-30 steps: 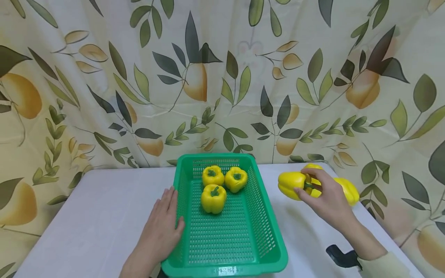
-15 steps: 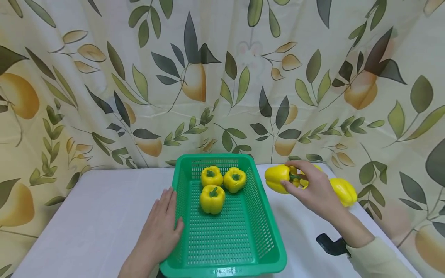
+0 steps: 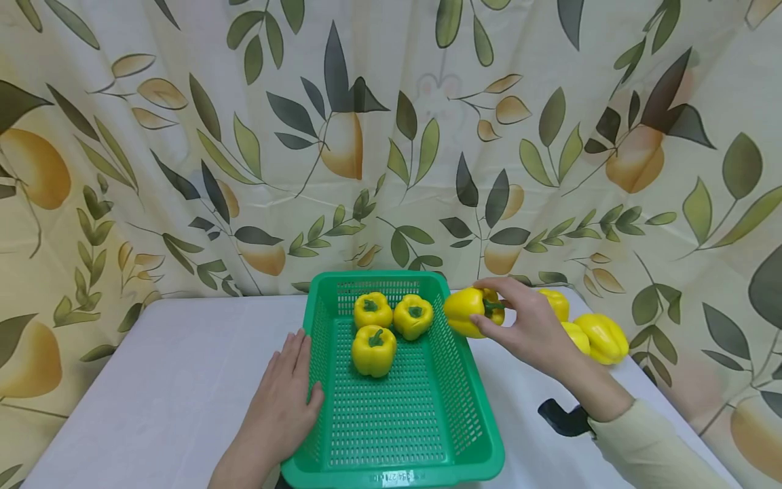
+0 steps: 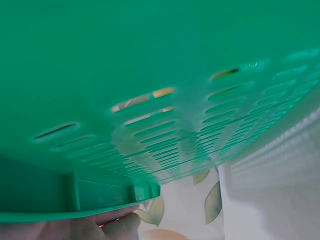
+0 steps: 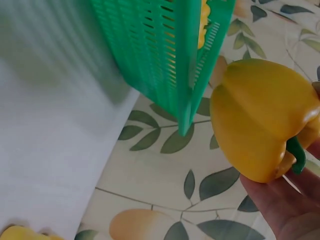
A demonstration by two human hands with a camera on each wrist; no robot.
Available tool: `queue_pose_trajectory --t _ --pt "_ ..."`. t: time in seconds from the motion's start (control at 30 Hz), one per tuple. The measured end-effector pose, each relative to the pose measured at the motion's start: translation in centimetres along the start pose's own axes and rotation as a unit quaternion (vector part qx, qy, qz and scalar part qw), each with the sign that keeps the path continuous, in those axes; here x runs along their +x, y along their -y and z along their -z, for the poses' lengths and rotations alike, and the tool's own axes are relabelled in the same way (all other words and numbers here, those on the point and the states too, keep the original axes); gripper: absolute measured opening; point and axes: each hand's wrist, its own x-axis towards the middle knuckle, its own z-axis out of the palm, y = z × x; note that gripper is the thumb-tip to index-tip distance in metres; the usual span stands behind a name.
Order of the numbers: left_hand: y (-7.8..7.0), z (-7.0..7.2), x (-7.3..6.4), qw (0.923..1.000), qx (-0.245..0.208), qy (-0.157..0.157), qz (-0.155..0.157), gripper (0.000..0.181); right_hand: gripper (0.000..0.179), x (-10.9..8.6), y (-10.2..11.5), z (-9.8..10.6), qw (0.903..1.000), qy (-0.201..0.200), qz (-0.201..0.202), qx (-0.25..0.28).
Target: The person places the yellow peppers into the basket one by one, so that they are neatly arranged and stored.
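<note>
My right hand [image 3: 528, 326] pinches a yellow bell pepper [image 3: 466, 312] by its stem end, thumb on the near side and fingers over the top. The pepper lies sideways in the grip and overlaps the right rim of the green basket [image 3: 482, 407] in the head view. In the right wrist view the held pepper [image 5: 265, 120] shows its green stem pointing toward the palm. My left hand [image 3: 275, 401] rests with straight fingers along the basket's left rim, thumb over the edge. Inside the basket, toward the back, sit three yellow bell peppers [image 3: 374, 350].
More yellow bell peppers [image 3: 601, 338] lie in a group at the table's right side, partly behind my right forearm. The table has a white cover [image 3: 183, 367]. A curtain [image 3: 391, 136] printed with leaves and fruit hangs right behind it. A black strap piece [image 3: 565, 418] hangs at my right wrist.
My right hand has carried the bell pepper left, from beside the group on the right to the basket's right rim. The left hand and the peppers in the basket have stayed put.
</note>
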Motion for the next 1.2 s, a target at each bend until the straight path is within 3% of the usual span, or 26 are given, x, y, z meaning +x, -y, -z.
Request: queue_pose_trajectory --t 0.47,0.9,1.2 --pt "0.1 0.0 -0.1 1.0000 -0.002 0.008 0.005 0.069 0.041 1.4 1.3 -1.9 0.9980 0.056 0.030 -0.001" --pt "0.2 0.0 -0.1 0.9999 -0.002 0.009 0.008 0.069 0.045 2.2 2.6 -3.6 0.9900 0.141 -0.001 0.006" --pt "0.1 -0.1 0.0 1.0000 -0.004 0.006 0.003 0.069 0.041 2.6 3.1 -4.3 0.9866 0.163 -0.002 -0.004"
